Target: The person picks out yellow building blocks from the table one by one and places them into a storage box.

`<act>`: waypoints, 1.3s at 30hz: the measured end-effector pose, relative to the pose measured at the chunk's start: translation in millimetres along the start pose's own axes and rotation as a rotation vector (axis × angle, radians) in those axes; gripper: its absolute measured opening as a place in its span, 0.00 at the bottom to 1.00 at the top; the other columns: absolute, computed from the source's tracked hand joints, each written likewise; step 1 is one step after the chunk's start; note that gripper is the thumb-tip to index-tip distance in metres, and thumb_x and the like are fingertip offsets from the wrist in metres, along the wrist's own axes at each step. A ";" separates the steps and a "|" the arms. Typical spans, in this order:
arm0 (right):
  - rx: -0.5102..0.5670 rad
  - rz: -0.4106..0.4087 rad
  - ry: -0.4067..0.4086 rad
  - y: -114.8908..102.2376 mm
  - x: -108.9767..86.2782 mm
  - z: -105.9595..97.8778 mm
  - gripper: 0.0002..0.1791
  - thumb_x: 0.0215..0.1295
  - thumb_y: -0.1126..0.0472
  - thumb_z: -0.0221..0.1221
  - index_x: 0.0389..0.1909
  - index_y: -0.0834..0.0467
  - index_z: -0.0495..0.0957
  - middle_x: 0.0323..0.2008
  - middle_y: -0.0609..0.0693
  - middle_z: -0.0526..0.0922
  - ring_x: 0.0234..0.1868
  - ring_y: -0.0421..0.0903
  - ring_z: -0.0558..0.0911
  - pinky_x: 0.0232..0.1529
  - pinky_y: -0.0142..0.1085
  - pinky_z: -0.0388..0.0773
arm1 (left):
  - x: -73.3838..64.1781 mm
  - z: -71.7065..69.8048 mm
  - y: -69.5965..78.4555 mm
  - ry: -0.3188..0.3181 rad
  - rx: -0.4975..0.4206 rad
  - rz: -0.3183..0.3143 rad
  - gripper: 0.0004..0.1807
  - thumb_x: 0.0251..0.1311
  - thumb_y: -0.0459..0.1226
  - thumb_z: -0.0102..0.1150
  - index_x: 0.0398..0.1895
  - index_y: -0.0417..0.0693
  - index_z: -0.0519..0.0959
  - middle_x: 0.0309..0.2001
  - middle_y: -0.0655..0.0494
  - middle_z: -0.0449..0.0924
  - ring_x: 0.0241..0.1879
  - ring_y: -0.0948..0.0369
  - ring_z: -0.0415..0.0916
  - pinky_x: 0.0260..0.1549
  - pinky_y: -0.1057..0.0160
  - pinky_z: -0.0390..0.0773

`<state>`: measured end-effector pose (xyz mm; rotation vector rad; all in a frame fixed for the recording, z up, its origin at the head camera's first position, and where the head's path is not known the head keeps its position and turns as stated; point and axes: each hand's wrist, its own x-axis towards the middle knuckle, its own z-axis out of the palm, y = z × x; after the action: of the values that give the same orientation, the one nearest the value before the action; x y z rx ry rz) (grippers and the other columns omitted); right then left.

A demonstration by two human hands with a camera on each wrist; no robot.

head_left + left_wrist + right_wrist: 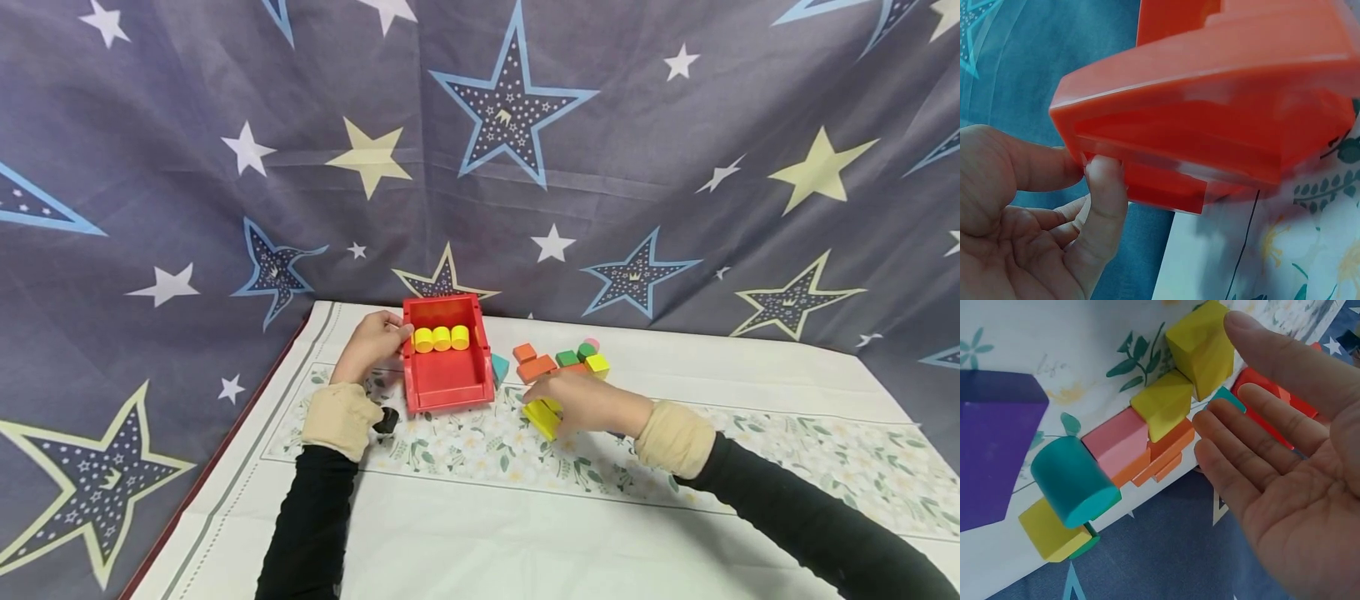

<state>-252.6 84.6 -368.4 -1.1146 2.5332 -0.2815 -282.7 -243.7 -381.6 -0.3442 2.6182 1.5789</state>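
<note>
- The left hand [375, 340] pinches the left edge of an open-topped red plastic box [452, 385] between thumb and index finger.
- This box is toward the left of the desk [480, 533], which is covered with white cloth bearing a floral band; a row of short yellow cylinders [442, 338] lies across its inside.
- The right hand [573, 400] is over a large yellow block [1200, 347], its fingers extended and apart, gripping nothing; the thumb tip overlaps the block's edge, and whether it touches I cannot tell.
- A smaller yellow block [1161, 405] sits beside the large one, followed by a pink block [1117, 440] and a teal cylinder [1075, 481].
- A teal block [499, 368] is just beside the box's right side.
- Orange blocks [537, 368], a green cylinder [587, 351] and a yellow cube [597, 366] lie behind the right hand.
- A purple block [994, 450] shows at the right wrist view's left edge.
- Behind hangs a grey-blue star-patterned fabric [480, 217].
</note>
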 end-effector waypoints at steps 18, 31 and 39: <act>0.029 0.011 -0.007 -2.9 0.2 7.3 0.33 0.50 0.76 0.73 0.59 0.53 0.83 0.61 0.48 0.82 0.64 0.50 0.78 0.67 0.49 0.76 | -3.1 -1.0 1.0 0.015 0.032 0.011 0.16 0.75 0.40 0.53 0.52 0.34 0.72 0.34 0.50 0.75 0.25 0.64 0.76 0.39 0.56 0.83; -0.026 0.007 -0.022 -4.2 3.7 9.6 0.33 0.51 0.76 0.73 0.59 0.51 0.82 0.61 0.49 0.82 0.63 0.50 0.79 0.67 0.49 0.75 | -3.6 -2.1 0.8 0.021 0.039 -0.007 0.17 0.75 0.40 0.53 0.54 0.34 0.72 0.39 0.46 0.77 0.29 0.62 0.77 0.44 0.55 0.84; -0.039 0.009 -0.034 -4.4 4.1 8.2 0.33 0.51 0.76 0.73 0.59 0.52 0.82 0.61 0.49 0.82 0.63 0.50 0.79 0.67 0.48 0.75 | -3.7 -0.9 2.2 0.013 0.022 0.000 0.17 0.75 0.39 0.53 0.54 0.33 0.72 0.38 0.46 0.77 0.28 0.64 0.77 0.44 0.54 0.84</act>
<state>-248.9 78.4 -375.5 -1.1124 2.5235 -0.2103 -279.6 -242.9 -378.6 -0.3547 2.6424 1.5521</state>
